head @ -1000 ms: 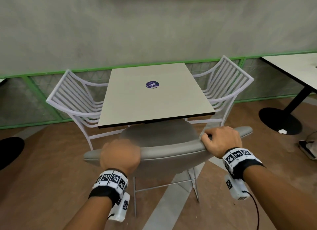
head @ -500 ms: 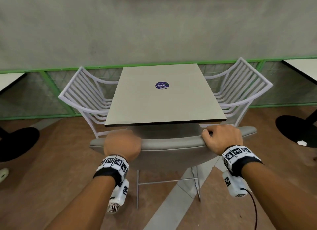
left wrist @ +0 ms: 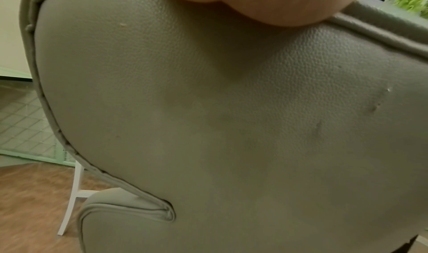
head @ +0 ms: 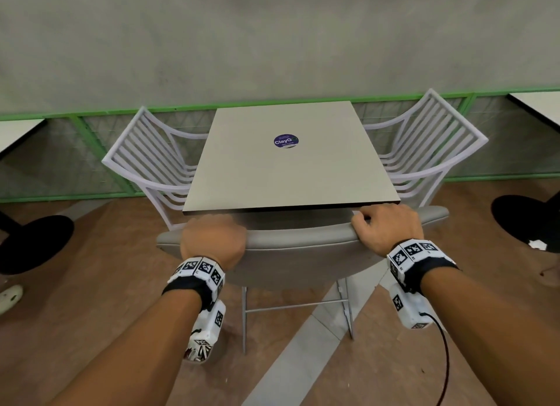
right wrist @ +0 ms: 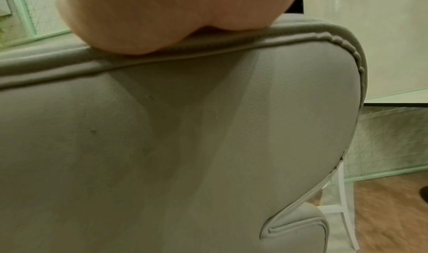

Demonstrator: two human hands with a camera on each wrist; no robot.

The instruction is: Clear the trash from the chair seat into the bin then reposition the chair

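A grey padded chair (head: 300, 254) stands in front of me with its seat tucked under the square table (head: 288, 163). My left hand (head: 212, 239) grips the top edge of the chair's backrest on the left side. My right hand (head: 385, 224) grips the same edge on the right side, fingers curled over it. Both wrist views show the backrest's grey leather (left wrist: 231, 129) (right wrist: 185, 147) from behind, with the heel of each palm (left wrist: 277, 2) (right wrist: 162, 15) on its rim. The seat is hidden by the backrest and table. No trash or bin is in view.
Two white slatted chairs (head: 151, 166) (head: 424, 151) flank the table. A green-framed mesh barrier (head: 60, 163) runs along the wall. Black table bases (head: 33, 242) (head: 527, 221) sit on the brown floor at both sides, with a white scrap (head: 538, 243) on the right one.
The grey chair has slid forward under the table with both hands on its backrest. My view has swung left so the table sits centred.
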